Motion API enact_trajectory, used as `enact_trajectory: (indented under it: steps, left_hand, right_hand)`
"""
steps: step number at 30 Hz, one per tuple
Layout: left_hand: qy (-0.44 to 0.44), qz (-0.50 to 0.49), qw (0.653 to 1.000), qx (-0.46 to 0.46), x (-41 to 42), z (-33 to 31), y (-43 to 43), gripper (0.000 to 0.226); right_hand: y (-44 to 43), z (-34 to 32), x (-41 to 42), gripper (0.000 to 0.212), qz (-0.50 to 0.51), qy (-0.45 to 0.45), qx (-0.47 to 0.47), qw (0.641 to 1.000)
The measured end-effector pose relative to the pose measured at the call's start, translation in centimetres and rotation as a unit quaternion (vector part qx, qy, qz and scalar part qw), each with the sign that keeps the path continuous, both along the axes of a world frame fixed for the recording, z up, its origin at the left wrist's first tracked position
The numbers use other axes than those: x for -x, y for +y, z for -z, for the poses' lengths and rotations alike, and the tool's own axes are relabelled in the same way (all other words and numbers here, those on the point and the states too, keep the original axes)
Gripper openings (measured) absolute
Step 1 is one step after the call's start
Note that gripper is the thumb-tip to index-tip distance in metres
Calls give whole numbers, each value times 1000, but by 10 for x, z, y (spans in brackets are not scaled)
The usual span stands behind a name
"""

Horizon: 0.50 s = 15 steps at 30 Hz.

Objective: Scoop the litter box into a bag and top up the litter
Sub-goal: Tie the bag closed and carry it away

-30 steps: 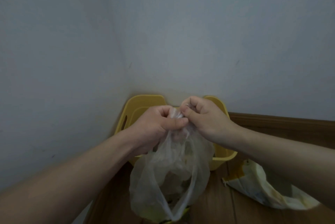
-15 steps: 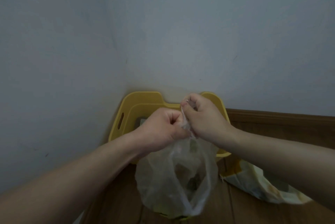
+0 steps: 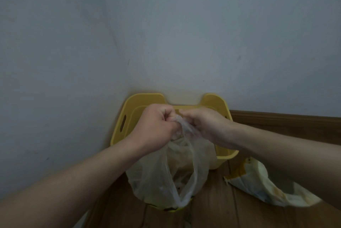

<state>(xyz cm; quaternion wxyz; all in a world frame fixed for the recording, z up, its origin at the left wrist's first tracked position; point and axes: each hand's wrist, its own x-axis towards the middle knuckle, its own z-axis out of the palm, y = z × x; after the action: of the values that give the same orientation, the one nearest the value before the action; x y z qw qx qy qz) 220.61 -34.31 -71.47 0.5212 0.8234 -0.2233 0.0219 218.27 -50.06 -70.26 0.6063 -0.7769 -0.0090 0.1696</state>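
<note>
We are pinching the gathered neck of the clear plastic bag [image 3: 166, 172] with our left hand [image 3: 156, 126] and right hand [image 3: 204, 126], both fists curled tight on it and touching, probably to knot it shut. It is hanging in front of the yellow litter box [image 3: 129, 115] in the corner, hiding the litter inside. The litter sack [image 3: 258, 187] is lying on the floor, partly covered by our right arm.

Both forearms reach forward — the left hand [image 3: 156, 126] and right hand [image 3: 206, 126] meet, fingers curled, pinching thin translucent plastic bag [image 3: 166, 176].
</note>
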Motion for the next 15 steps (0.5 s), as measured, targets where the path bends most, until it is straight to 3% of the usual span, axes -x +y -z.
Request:
enact_trajectory:
  steps: [3, 5, 7, 9, 13, 15]
  left_hand:
    - [122, -29, 992, 17, 1, -5, 1, 49]
    - [217, -32, 975, 43, 0, -8, 2, 43]
    - [336, -7, 936, 103, 0, -10, 5, 37]
    - [425, 29, 889, 168, 2, -13, 6, 32]
    - [442, 39, 865, 234, -5, -10, 9, 28]
    - [442, 55, 859, 254, -9, -9, 10, 45]
  right_hand:
    - [-6, 1, 3, 18, -66, -46, 108, 991]
    - [-9, 9, 0, 19, -40, -46, 95, 994]
    - [-9, 14, -1, 26, -25, -49, 74, 996]
    - [-9, 17, 0, 33, -11, -123, 111, 986]
    - [-10, 12, 8, 25, 44, -368, 198, 907]
    - [-8, 7, 12, 20, -9, -390, 215, 895]
